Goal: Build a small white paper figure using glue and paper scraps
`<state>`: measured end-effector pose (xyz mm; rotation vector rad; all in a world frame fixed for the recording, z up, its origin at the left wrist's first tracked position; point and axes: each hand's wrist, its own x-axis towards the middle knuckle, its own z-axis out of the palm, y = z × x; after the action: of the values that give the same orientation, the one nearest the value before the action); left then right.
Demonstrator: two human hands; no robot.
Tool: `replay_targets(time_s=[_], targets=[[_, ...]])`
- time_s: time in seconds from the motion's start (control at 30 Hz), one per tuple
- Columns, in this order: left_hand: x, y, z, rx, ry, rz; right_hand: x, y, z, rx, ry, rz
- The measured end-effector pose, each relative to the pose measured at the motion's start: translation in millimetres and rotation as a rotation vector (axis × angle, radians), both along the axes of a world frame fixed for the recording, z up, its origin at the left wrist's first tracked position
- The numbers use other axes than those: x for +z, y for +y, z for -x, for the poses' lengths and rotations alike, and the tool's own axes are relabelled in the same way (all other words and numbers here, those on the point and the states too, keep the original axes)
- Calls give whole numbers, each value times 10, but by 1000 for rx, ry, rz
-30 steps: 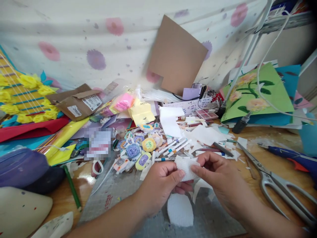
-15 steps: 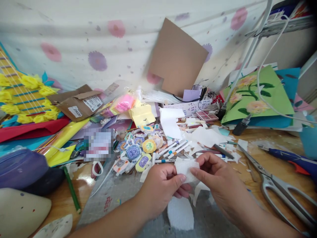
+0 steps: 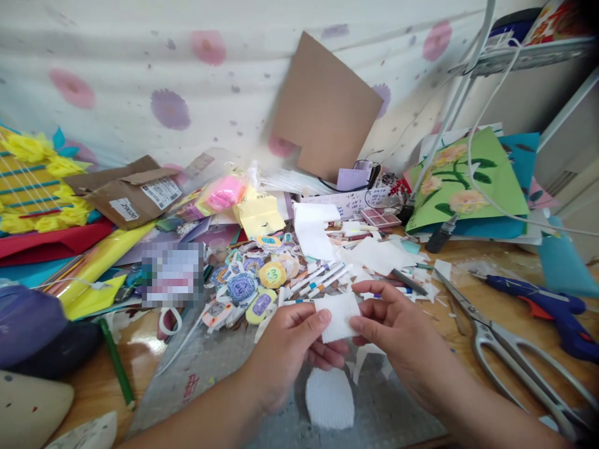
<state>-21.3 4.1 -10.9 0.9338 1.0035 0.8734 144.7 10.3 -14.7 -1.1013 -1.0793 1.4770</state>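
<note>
Between my two hands is a small square of white textured paper (image 3: 341, 317), raised over the mat. My left hand (image 3: 297, 333) pinches its left edge, thumb on top and fingers beneath. On the opposite side, my right hand (image 3: 390, 324) grips the right edge between thumb and fingers. A rounded white ribbed piece (image 3: 330, 399) lies below them on the grey cutting mat (image 3: 224, 393). Just beyond the hands are several markers (image 3: 322, 280) and a heap of small coloured badge-like cutouts (image 3: 243, 287).
Large scissors (image 3: 505, 349) and a blue glue gun (image 3: 533, 293) lie at the right. A green pencil (image 3: 116, 365) and a purple pouch (image 3: 32, 324) are at the left. Behind stand a cardboard box (image 3: 128, 193), a brown board (image 3: 327, 106) and a green flower picture (image 3: 468, 181).
The white paper square now lies flatter and shows more of its face between my hands. My view has shifted slightly, so most things sit further left.
</note>
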Motion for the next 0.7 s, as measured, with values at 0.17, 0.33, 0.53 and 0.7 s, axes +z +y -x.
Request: replay_targets(time_s=[0.17, 0.33, 0.53, 0.7], targets=[[-37, 30, 18, 90, -99, -53, -2, -10, 24, 2, 5, 24], [-11, 32, 16, 77, -134, -47, -61, -6, 25, 16, 11, -9], [-8, -7, -4, 56, -85, -14, -44, -32, 42, 60, -25, -67], [-15, -9, 3, 47, -1, -34, -2, -42, 68, 39, -16, -109]])
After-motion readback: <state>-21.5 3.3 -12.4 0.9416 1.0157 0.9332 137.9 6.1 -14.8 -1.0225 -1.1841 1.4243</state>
